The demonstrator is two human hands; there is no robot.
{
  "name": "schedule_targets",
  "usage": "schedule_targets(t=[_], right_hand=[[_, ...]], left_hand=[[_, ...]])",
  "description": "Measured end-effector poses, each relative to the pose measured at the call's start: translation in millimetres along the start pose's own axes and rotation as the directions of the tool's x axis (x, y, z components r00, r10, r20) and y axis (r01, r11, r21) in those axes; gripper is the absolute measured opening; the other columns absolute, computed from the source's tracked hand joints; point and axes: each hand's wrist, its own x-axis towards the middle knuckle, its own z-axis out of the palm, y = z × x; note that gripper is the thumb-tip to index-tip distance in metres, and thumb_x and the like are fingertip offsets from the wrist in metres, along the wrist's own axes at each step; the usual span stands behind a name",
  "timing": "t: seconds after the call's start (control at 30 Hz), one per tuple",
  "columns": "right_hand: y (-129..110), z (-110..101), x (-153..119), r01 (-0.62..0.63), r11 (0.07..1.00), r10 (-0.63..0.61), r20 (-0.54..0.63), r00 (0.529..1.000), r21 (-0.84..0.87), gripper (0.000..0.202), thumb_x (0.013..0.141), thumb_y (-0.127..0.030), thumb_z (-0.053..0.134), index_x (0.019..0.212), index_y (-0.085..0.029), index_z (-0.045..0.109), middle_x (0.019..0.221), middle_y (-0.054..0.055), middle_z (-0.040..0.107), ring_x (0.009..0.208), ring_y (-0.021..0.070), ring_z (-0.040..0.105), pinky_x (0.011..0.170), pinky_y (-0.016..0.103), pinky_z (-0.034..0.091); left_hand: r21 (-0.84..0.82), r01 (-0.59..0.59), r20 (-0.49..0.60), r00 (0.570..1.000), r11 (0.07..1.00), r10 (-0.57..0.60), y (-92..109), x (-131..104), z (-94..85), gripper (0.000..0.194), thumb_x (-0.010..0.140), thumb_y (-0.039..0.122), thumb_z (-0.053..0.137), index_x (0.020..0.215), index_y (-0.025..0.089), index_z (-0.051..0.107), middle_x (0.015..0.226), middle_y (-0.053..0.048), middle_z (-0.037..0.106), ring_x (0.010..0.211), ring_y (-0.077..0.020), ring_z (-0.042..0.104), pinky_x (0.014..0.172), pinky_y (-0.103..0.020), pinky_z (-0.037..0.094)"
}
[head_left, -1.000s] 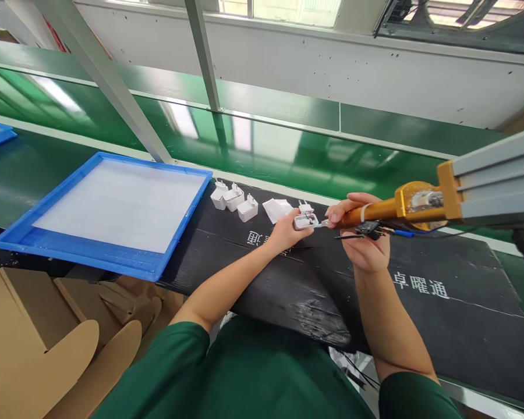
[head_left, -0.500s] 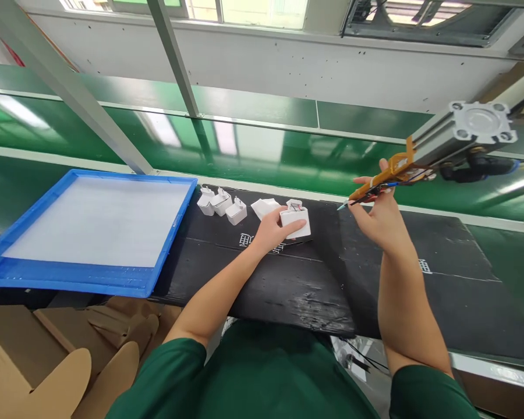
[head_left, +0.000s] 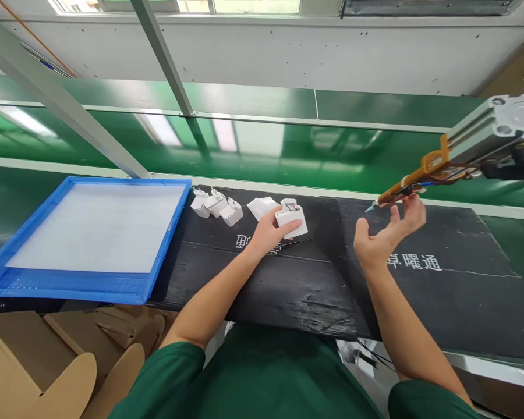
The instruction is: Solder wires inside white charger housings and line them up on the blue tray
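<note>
My left hand (head_left: 268, 231) holds a small white box-shaped housing (head_left: 292, 224) just over the black mat, thumb in front and fingers behind. Its top is open, and small wires show inside. My right hand (head_left: 388, 230) is open, thumb apart and fingers spread. It is just below an amber dispenser-like tool (head_left: 413, 180) with a teal tapered tip (head_left: 371, 206). The fingertips come very close to the tool's underside; I cannot tell whether they touch. Beside my left hand lies a flat white piece (head_left: 262, 207). Several similar white housings (head_left: 231, 212) stand to its left.
A blue tray (head_left: 151, 285) lined with a white sheet lies at the left. The black mat (head_left: 262, 297) covers the bench. A silver cylinder unit (head_left: 484, 131) carries the tool. Slanted metal posts (head_left: 163, 58) rise behind. Cardboard pieces (head_left: 35, 349) stand below at left.
My right hand has let go of the amber tool and dropped lower, its fingers opening. The tool now sits farther right. My left hand still holds the white housing in nearly the same place.
</note>
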Motion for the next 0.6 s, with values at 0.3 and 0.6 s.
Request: schedule_targets(t=[0.3, 0.6], right_hand=[[-19.2, 4.5, -9.6, 0.371, 0.924, -0.374, 0.415, 0.829, 0.093, 0.023, 0.090, -0.016, 0.053, 0.112, -0.023, 0.059, 0.095, 0.007, 0.068, 0.087, 0.0227, 0.064, 0.076, 0.038, 0.051], [-25.9, 17.2, -15.9, 0.102, 0.946, -0.320, 0.835, 0.448, 0.308, 0.017, 0.094, -0.030, 0.056, 0.092, -0.018, 0.068, 0.094, 0.010, 0.075, 0.090, 0.0237, 0.067, 0.079, 0.040, 0.052]], left_hand=[[-0.070, 0.058, 0.035, 0.998, 0.996, -0.055, 11.8, -6.3, 3.7, 0.051, 0.065, 0.050, 0.081, 0.094, 0.013, 0.063, 0.080, -0.004, 0.068, 0.067, -0.0149, 0.065, 0.050, -0.023, 0.054], [-0.039, 0.052, 0.045, 0.998, 0.998, -0.050, 13.3, -9.5, 4.1, 0.043, 0.068, 0.046, 0.079, 0.091, 0.014, 0.063, 0.075, -0.001, 0.067, 0.061, -0.0124, 0.062, 0.052, -0.023, 0.053]])
